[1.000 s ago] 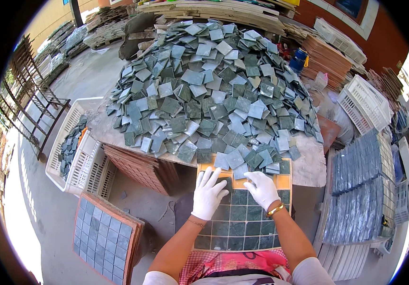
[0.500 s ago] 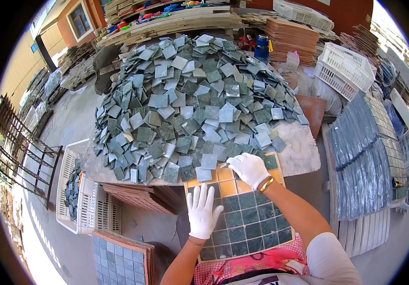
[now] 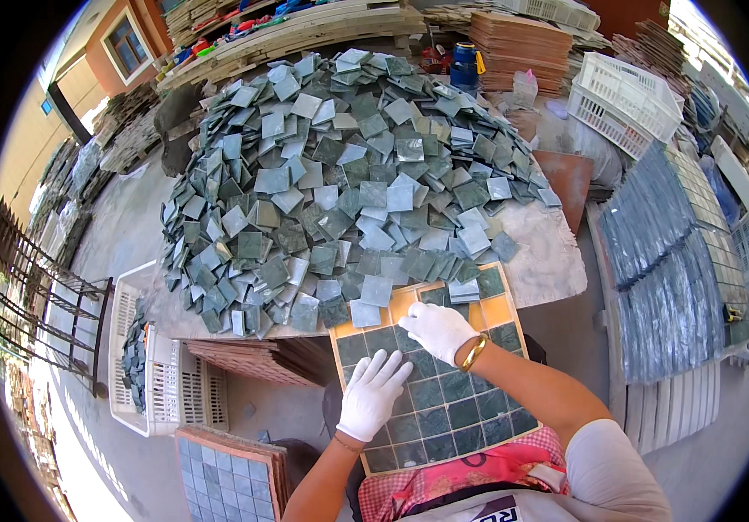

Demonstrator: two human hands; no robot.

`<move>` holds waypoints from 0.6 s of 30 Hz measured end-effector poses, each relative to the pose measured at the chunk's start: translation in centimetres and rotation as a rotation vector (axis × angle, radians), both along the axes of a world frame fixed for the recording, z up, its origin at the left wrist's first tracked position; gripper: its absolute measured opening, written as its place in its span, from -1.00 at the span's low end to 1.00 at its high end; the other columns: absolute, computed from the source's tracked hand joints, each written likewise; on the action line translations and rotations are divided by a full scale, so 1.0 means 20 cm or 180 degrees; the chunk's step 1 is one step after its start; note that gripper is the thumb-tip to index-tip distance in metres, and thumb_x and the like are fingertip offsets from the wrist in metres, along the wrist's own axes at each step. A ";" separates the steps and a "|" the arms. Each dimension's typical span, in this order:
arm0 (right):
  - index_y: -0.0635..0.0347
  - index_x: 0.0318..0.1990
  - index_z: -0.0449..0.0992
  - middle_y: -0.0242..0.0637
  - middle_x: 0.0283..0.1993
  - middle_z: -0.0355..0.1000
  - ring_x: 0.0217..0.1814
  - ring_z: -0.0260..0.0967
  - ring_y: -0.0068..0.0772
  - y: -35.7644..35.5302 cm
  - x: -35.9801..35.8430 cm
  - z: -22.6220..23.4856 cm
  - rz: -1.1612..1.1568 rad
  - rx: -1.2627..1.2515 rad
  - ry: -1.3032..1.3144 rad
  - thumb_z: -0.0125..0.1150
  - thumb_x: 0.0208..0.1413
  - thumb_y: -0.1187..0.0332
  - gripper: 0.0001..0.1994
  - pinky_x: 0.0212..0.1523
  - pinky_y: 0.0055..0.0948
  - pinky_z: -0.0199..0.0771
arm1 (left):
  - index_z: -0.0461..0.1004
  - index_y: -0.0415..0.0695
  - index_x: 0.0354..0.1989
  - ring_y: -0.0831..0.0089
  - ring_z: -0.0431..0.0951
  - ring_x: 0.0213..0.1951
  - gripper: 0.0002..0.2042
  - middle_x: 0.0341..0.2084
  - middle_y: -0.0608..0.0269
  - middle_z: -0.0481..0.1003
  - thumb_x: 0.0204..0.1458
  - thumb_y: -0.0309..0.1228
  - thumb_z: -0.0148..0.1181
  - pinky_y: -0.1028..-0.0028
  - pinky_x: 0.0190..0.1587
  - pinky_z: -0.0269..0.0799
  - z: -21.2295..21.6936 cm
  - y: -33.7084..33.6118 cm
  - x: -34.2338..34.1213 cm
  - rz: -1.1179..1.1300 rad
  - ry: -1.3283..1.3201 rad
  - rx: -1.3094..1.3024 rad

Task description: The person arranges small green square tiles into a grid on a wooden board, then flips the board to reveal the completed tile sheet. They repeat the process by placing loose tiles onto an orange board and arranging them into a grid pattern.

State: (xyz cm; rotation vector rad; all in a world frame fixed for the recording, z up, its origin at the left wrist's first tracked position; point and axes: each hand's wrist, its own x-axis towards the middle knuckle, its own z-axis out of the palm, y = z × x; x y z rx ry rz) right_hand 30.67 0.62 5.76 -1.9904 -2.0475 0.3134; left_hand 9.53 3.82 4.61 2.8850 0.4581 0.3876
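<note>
A shallow wooden-edged tray [image 3: 524,346] with a yellow bottom and a square grid lies tilted against my lap, its far edge at the table. Most of its cells hold dark green stone tiles [image 3: 428,394]; some far cells show bare yellow. My left hand [image 3: 370,396], in a white glove, rests on the tiles at the left side with its fingers stretched out. My right hand [image 3: 438,333], also gloved, is over the far rows, fingers bent and drawn together; what they hold, if anything, is hidden. Just beyond it, a pale tile [image 3: 463,291] overlaps the tray's far edge.
A large heap of loose square tiles [image 3: 340,187] covers the table [image 3: 553,252] ahead. White crates [image 3: 159,383] stand left, beside a stack of filled tile panels [image 3: 227,470]. Wrapped tile stacks [image 3: 662,287] stand right. A blue jug [image 3: 464,68] is behind the heap.
My right hand has come back from the heap's edge onto the tray. Several yellow cells in the second row now hold tiles. My left hand has shifted slightly right.
</note>
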 end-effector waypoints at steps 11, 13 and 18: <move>0.10 -0.01 0.40 -0.21 0.01 0.29 -0.06 0.34 -0.13 -0.25 0.23 0.12 -0.0454 0.0947 -0.0159 0.28 -0.03 0.26 -0.60 -0.07 -0.28 0.45 | 0.22 -0.20 0.25 0.10 0.17 0.27 -0.26 0.24 0.04 0.22 -0.09 -0.04 0.23 0.00 0.29 -0.05 0.01 -0.19 0.05 0.0449 0.0367 -0.0068; 0.11 -0.02 0.41 -0.22 0.03 0.26 -0.06 0.32 -0.15 -0.21 0.27 0.09 -0.0372 0.0761 -0.0344 0.30 -0.06 0.24 -0.58 -0.09 -0.29 0.45 | 0.20 -0.21 0.26 0.10 0.15 0.29 -0.23 0.25 0.03 0.21 -0.08 0.01 0.21 0.02 0.31 -0.08 -0.01 -0.15 0.09 0.0574 0.0356 0.0039; 0.13 -0.08 0.40 -0.27 -0.04 0.30 -0.12 0.34 -0.21 -0.17 0.31 0.07 -0.0359 0.0806 -0.0637 0.29 -0.04 0.22 -0.63 -0.13 -0.30 0.45 | 0.21 -0.21 0.25 0.10 0.15 0.30 -0.24 0.24 0.01 0.22 -0.07 0.01 0.22 0.03 0.32 -0.09 -0.02 -0.01 0.23 0.0812 0.0050 0.0235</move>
